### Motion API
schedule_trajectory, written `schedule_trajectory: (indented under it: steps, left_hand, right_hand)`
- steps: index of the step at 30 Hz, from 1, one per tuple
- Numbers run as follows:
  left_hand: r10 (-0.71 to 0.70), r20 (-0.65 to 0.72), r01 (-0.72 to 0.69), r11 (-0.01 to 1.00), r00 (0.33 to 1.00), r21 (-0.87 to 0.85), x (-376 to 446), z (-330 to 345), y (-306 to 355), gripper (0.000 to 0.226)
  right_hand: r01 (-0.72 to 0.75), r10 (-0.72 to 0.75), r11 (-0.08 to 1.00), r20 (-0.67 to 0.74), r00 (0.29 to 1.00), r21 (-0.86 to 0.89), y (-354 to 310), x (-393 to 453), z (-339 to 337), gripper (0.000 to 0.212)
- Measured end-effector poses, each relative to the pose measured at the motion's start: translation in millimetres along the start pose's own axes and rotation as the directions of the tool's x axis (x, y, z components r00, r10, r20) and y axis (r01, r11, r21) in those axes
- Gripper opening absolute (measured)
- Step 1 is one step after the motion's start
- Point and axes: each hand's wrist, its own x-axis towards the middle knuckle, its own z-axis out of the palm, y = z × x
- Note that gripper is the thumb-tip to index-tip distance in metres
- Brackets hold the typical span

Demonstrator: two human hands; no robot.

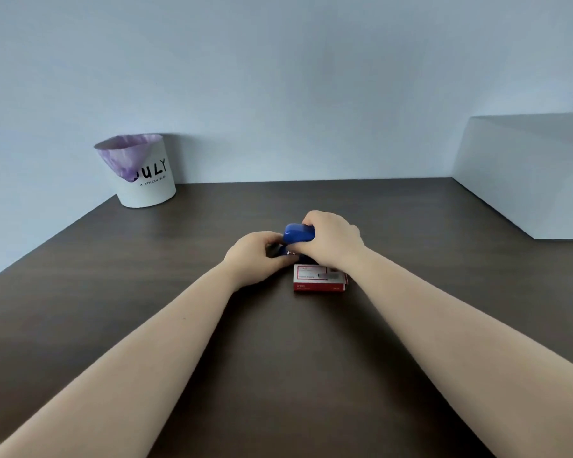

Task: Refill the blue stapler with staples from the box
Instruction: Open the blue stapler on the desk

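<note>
The blue stapler (297, 234) sits at the middle of the dark table (146, 276), its top cover raised. My right hand (333, 239) grips that cover from the right. My left hand (257, 256) holds the stapler's lower part from the left, and its fingers hide the base. Just in front of the stapler lies the red and white staple box (319, 278), flat on the table, with neither hand touching it. I cannot tell whether staples are inside the stapler.
A white bin (146, 180) with a purple liner stands at the table's back left corner against the wall. A pale wall block (526, 173) juts over the table at the right.
</note>
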Motion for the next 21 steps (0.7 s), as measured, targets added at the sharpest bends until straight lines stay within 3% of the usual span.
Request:
schedule_trajectory:
  steps: [7,12,16,21]
  left_hand:
    - [0.018,-0.067,-0.021,0.999,0.998,-0.039,4,-2,-9,0.033]
    - [0.089,-0.028,-0.087,0.995,0.996,0.043,4,-4,-8,0.033]
    - [0.111,-0.017,-0.109,0.991,0.994,0.08,5,-6,-9,0.033]
    - [0.097,-0.068,-0.093,0.993,0.993,0.07,0,-5,-14,0.034]
  right_hand:
    - [0.057,0.068,0.868,-0.233,0.97,0.493,0,-11,-20,0.029]
    - [0.04,0.257,0.622,-0.252,0.933,0.782,20,-19,-32,0.038]
    - [0.095,0.229,0.539,-0.254,0.94,0.837,38,-22,-41,0.022]
    - [-0.006,0.243,0.58,-0.166,0.956,0.814,69,-35,-56,0.018]
